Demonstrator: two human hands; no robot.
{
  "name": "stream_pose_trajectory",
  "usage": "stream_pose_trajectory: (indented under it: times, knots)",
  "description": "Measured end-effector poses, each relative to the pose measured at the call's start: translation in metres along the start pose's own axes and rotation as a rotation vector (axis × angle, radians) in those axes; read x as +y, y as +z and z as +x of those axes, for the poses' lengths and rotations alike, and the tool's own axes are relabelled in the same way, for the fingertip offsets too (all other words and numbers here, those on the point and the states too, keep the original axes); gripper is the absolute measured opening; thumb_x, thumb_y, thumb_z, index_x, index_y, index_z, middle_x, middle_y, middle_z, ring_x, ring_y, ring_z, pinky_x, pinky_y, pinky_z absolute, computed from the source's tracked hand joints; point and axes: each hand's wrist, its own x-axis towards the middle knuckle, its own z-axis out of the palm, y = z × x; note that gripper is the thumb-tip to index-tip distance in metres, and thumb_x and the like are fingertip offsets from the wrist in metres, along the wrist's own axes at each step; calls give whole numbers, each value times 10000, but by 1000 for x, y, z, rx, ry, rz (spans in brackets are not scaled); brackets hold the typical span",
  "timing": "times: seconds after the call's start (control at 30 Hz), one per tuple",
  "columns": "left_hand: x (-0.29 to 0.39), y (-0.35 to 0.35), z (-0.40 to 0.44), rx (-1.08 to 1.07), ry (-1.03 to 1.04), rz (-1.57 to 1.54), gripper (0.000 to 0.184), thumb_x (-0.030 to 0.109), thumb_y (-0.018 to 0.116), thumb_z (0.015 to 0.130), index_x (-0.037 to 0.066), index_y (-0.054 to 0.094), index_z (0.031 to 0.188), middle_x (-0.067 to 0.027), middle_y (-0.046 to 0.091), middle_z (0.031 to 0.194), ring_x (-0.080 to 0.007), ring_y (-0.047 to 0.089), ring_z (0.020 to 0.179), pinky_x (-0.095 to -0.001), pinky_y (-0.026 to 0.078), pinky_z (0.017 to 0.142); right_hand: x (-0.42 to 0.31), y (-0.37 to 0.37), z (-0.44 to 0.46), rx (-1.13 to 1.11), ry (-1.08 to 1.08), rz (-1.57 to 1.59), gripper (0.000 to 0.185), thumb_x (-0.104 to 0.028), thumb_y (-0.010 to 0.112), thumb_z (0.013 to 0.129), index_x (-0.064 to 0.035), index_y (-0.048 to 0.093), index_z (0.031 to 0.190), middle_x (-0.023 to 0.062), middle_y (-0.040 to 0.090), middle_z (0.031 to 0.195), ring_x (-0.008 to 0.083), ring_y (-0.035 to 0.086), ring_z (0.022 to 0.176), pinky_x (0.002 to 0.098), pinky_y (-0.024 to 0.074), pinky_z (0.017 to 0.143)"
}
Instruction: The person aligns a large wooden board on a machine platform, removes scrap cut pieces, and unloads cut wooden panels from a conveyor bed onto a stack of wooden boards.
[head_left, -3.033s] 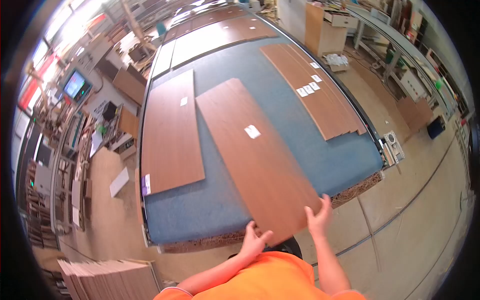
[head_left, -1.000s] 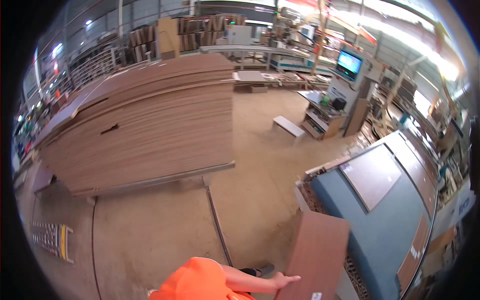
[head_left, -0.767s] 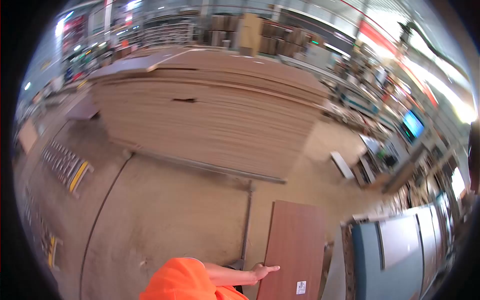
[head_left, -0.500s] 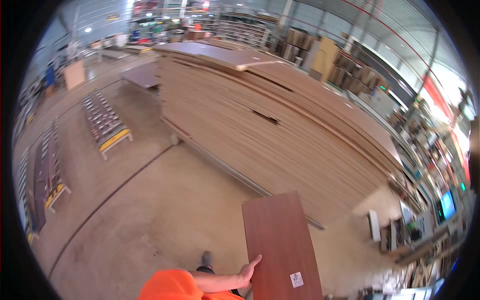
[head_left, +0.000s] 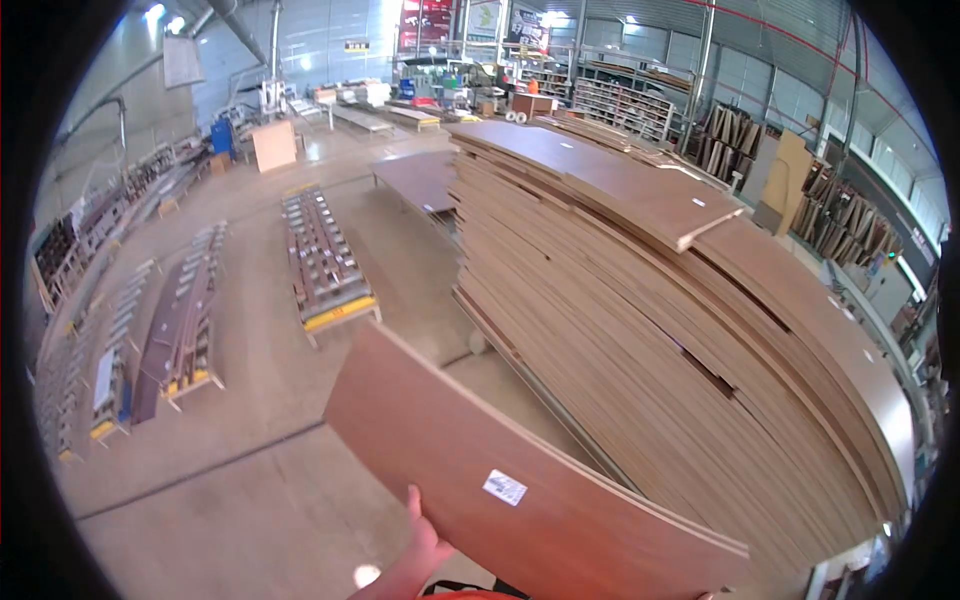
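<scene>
A reddish-brown wooden panel [head_left: 450, 430] with a white printed label [head_left: 505, 487] stretches across the lower middle of the head view. Its long pale edge faces away from me and looks layered; I cannot tell whether it is one board or two. My left hand [head_left: 428, 535] is closed on the panel's near edge, left of the label, with the thumb lying on the face. My right hand does not show; the panel's right end reaches the bottom of the view. Just beyond the panel stands a tall stack of large brown boards [head_left: 620, 310].
Low roller conveyors with yellow ends [head_left: 340, 312] stand to the left, one carrying narrow brown pieces. A low table with a dark sheet [head_left: 420, 180] is behind the stack's left end. Shelving [head_left: 625, 108] and upright board offcuts [head_left: 850, 210] line the back right.
The view has turned right to left, so the stack now sits farther right. The panel has swung from upright to lying slantwise across the view, still in my left hand.
</scene>
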Motion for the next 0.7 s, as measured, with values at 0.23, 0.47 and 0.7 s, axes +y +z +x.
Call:
stream_pose_trajectory:
  times: [0.23,0.47,0.7]
  knots:
    - [136,25,117,-6,461,-47,874,782,425,911,179,361,1540,-47,397,1576,-334,418,1399,-559,351,1146,-191,234,33,-558,-347,349,330,-206,639,897,42,657,1114,83,695,937,152,618,879,322,506,782]
    - [248,67,228,186,783,190,953,818,418,889,233,201,1609,-18,211,1650,-313,234,1499,-556,279,1194,-404,421,33,-815,-691,359,843,-622,831,736,87,598,1128,127,716,945,189,685,883,349,551,769]
    - [376,156,407,92,563,-139,828,692,450,968,190,239,1592,-38,260,1633,-316,330,1448,-488,337,1178,-577,548,12,-742,-827,229,850,-622,829,733,82,604,1153,186,720,939,254,708,881,364,551,778]
